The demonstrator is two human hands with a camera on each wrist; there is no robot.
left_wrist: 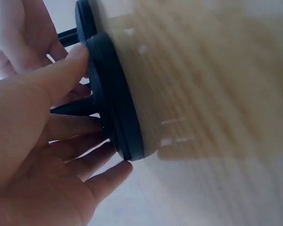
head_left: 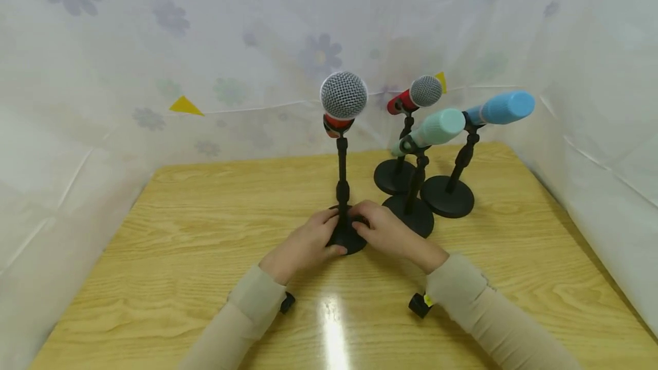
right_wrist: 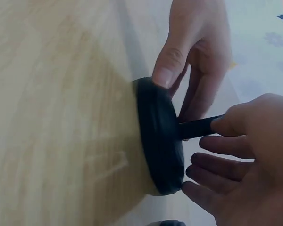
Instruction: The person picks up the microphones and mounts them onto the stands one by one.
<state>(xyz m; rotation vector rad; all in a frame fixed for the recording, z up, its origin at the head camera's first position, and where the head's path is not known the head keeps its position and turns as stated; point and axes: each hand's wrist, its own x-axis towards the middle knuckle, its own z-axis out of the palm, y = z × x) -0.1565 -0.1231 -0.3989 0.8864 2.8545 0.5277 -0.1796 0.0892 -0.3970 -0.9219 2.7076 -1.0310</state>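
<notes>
In the head view, a microphone [head_left: 344, 96] with a silver mesh head and red body sits upright in a black desk stand [head_left: 342, 173]. My left hand [head_left: 303, 245] grips the stand's round base [head_left: 348, 242] from the left, thumb at the near edge and fingers at the far side. From the right, my right hand [head_left: 386, 232] holds the same stand low down. The right wrist view has that hand's thumb against the pole [right_wrist: 198, 127] and its other fingers by the rim of the base [right_wrist: 160, 141].
Three more stands cluster at the right: a second red microphone [head_left: 424, 92] at the back, a mint-green one [head_left: 437, 128] in front, and a blue one [head_left: 506, 107] farthest right. The mint stand's base [head_left: 411, 218] lies close beside my right hand. A flowered sheet hangs behind the wooden table [head_left: 205, 216].
</notes>
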